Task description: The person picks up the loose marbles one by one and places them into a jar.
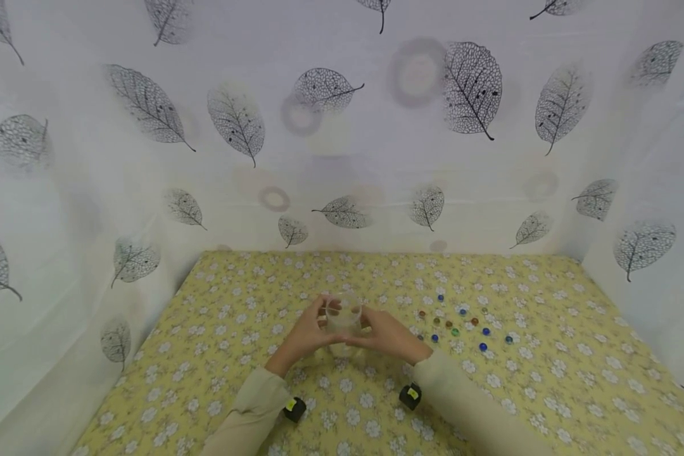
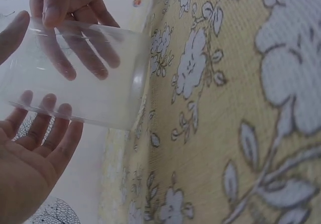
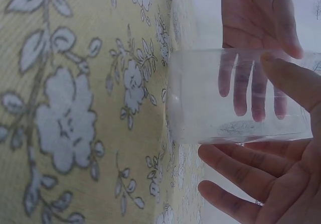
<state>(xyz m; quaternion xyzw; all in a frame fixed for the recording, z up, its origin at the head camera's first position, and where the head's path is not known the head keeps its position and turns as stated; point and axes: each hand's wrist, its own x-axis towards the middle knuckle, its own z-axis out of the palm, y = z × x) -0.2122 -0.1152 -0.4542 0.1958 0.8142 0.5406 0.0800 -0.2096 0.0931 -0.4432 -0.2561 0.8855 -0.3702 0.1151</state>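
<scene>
Container: transparent cup (image 3: 195, 103), upright between hands, just over or on floral cloth (image 1: 547, 297), base contact unclear
Left hand (image 1: 303, 334): thumb and fingers gripping cup wall
Right hand (image 1: 389, 335): gripping opposite side
Contents: fingers behind show through clear wall
Marbles (image 1: 455, 332): outside cup, scattered on cloth to right

Clear cup (image 2: 85, 94), left hand (image 2: 31, 157), right hand (image 2: 83, 9)
</scene>
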